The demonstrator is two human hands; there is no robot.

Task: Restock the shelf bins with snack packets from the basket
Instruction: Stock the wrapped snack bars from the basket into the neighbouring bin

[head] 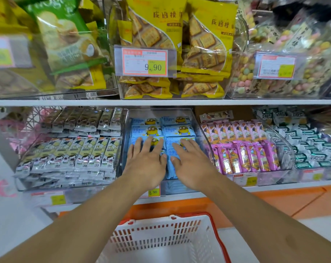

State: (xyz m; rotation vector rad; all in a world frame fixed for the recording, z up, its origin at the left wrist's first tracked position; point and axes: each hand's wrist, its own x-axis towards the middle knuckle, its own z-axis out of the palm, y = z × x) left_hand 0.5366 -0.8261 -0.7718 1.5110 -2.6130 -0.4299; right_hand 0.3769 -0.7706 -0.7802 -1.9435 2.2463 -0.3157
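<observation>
while both arms reach forward over the white basket with its red rim, the shelving fills the whole far side: an upper shelf carrying clear bins of yellow cracker bags, and a lower row of clear bins under it. down in that lower row, the middle bin holds the blue snack packets, stacked in two columns, with grey-and-yellow packets in the bin to the left and pink packets in the bin to the right. the left hand lies flat on the near packets of the left column, fingers straight and spread, gripping nothing. the right hand rests just beside it on the right column, fingers likewise straight, pressing down on the packets. a price tag reading 9.90 peeks out below the wrists.
</observation>
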